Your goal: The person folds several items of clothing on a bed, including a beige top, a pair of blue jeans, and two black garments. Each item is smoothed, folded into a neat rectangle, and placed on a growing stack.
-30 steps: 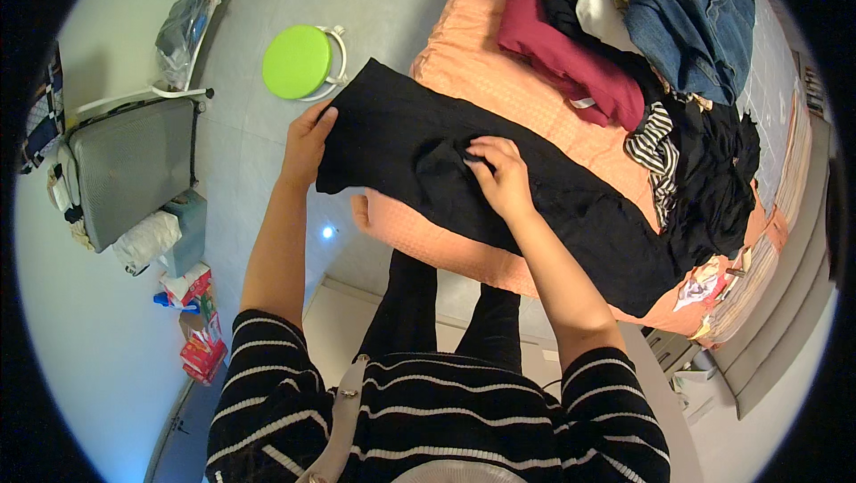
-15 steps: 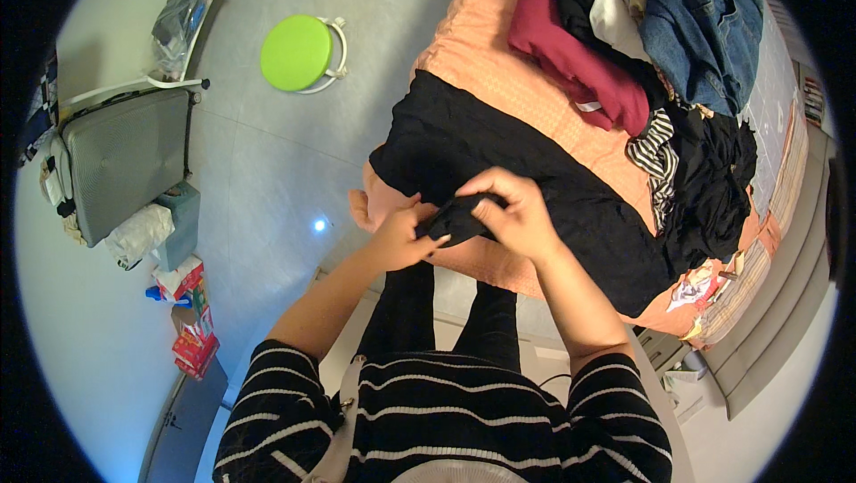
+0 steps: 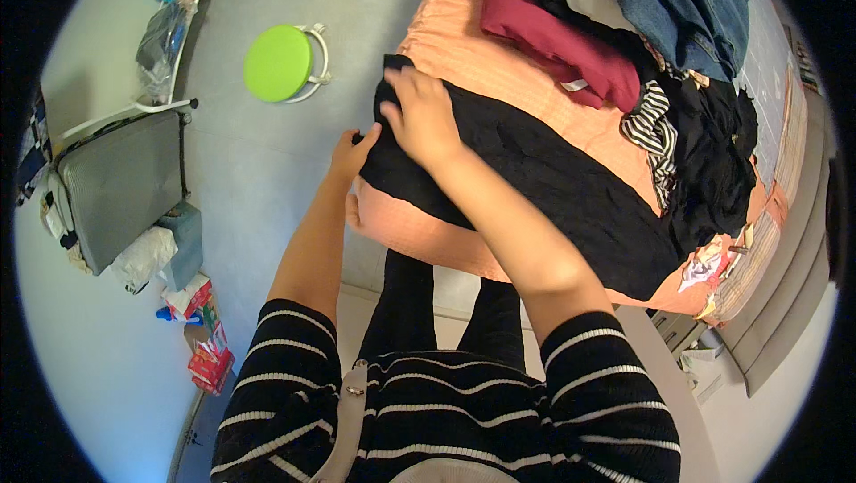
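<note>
Your black cloth [image 3: 544, 171] on the bed [image 3: 428, 222] looks light, soft and limp, so take it by the end edge, where your left grip [image 3: 351, 158] pinches it while your right grip [image 3: 423, 120] spreads wide over that end.

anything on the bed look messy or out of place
Nothing looks spilled or damaged. The striped piece and jeans lie bunched among other clothes on the orange bedspread, untidy next to the black garment, which lies spread fairly flat.
</note>
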### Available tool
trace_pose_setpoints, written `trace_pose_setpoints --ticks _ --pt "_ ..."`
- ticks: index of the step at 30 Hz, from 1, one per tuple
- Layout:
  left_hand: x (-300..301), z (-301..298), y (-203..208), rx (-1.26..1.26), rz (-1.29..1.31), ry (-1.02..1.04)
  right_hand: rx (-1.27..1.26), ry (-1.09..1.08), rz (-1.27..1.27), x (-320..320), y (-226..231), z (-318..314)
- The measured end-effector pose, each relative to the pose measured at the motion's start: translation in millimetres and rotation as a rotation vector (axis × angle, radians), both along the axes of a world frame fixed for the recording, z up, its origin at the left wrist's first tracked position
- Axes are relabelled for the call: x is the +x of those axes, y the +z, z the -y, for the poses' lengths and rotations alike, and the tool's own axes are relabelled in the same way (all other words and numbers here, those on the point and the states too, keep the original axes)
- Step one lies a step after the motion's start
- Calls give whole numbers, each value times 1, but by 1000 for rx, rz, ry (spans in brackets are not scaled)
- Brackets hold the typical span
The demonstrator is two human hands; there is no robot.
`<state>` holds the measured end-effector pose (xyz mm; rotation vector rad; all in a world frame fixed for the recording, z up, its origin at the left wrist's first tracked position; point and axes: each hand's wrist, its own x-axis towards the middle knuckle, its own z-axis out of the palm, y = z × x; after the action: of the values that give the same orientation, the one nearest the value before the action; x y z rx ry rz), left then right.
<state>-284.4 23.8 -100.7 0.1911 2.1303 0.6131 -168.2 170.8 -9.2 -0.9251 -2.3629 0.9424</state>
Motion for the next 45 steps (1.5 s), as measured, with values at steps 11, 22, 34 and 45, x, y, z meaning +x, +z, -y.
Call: trace_pose_setpoints --ticks 11,22,34,45 --pt "-13 65 -19 273 193 611 206 -242 496 266 10 -22" --pt "14 48 -59 233 475 489 128 -395 628 273 -33 -87" --pt "-38 40 -11 549 515 1262 -12 261 531 198 -21 -2" --pt "-43 20 42 709 521 1243 -138 178 669 306 -14 119"
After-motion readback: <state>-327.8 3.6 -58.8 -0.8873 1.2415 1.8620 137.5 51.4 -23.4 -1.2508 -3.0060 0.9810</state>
